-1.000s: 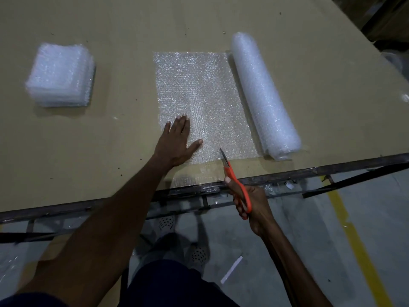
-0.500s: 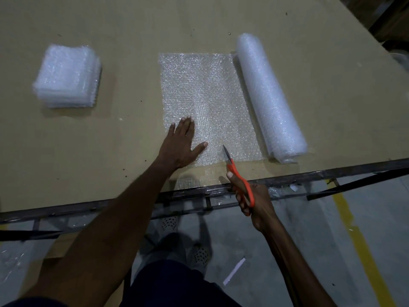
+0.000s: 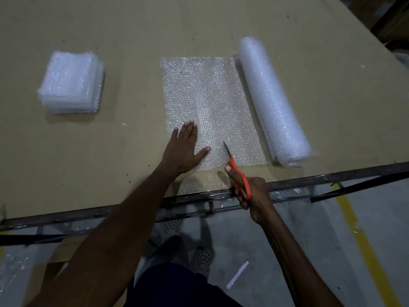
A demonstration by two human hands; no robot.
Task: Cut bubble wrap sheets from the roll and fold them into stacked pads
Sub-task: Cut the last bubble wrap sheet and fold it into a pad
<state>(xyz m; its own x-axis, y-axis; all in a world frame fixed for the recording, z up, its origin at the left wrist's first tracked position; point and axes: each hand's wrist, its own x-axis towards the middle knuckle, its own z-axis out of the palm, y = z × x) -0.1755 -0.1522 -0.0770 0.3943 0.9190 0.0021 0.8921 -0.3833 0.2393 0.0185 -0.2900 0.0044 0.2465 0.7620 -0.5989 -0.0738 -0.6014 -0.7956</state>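
Stack of folded bubble wrap pads (image 3: pixel 72 82) sat far left on the table (image 3: pixel 332 89), well apart from the work. Left hand (image 3: pixel 184 149) lay flat on the near left part of the unrolled bubble wrap sheet (image 3: pixel 210 103), fingers straight and spread, holding nothing, only pressing. Right hand (image 3: pixel 252 193) gripped the orange-handled scissors (image 3: pixel 236 171), fingers curled through the loops, blade tip over the sheet's near edge, just beside the left thumb. Whether the blades were parted could not be told. Bubble wrap roll (image 3: pixel 273 100) lay at the sheet's right edge, sheet apparently not yet cut off.

Risks, as judged: blade close to the thumb, a slip could nick it. Pressing at one corner only, the thin film could bunch or skew under the blades, giving a crooked cut. The loose roll could roll rightward and drag the sheet.
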